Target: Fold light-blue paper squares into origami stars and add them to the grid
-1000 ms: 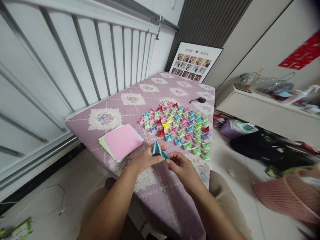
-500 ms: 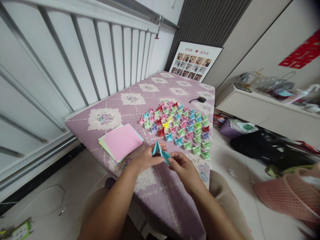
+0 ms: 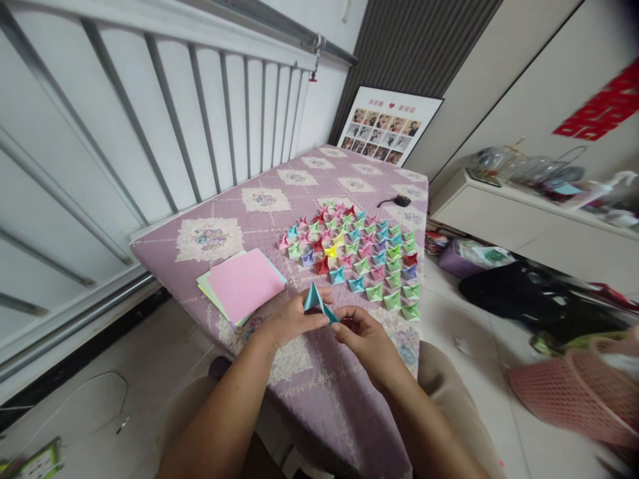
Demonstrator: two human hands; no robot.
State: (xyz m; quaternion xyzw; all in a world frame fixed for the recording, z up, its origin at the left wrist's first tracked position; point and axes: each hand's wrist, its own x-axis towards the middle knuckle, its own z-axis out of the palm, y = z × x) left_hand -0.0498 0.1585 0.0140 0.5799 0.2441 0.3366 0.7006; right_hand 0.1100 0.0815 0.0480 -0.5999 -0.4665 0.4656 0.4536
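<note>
The teal folded paper (image 3: 313,299) is between my hands over the tabletop (image 3: 337,379), slanting from its peak down rightward. My left hand (image 3: 291,320) grips one side; my right hand (image 3: 367,336) pinches the lower end, fingers nearly closed.

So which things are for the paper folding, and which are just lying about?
For the folding:
- blue paper, held by the left hand and right hand
- stack of coloured sheets
- little folded shapes

Probably just lying about:
- small black thing
- photo board
- pink basket
</note>
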